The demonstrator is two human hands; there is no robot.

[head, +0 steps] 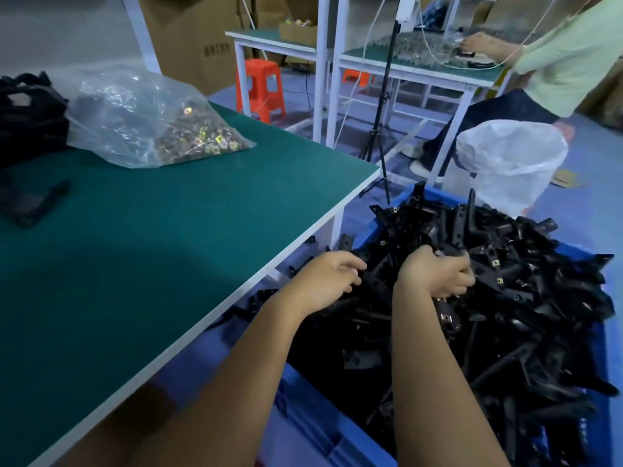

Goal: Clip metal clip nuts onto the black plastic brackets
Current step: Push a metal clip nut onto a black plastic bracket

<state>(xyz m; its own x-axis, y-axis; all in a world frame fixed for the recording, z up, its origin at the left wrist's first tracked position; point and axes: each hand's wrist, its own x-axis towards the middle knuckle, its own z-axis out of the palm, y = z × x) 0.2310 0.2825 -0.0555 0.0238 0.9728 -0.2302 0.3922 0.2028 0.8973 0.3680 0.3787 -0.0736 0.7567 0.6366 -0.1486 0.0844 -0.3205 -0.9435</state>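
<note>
Both hands are down in the blue crate (313,392) at the lower right of the frame, which is heaped with black plastic brackets (505,315). The left hand (323,281) rests on the pile near the crate's left side, fingers curled loosely over the brackets; whether it actually holds one cannot be told. The right hand (438,274), at the middle of the heap, has its fingers curled down into the brackets and seems to be gripping some. Several brackets in the crate show small metal clips already fitted.

The clip nuts (202,136) lie in a clear plastic bag (135,109) at the upper left, on the green bench (168,230), well apart from both hands.

This looks like handling brackets at the crate rather than clipping. The next move probably calls for bringing a bare bracket up to the bench and taking a nut from the bag.
</note>
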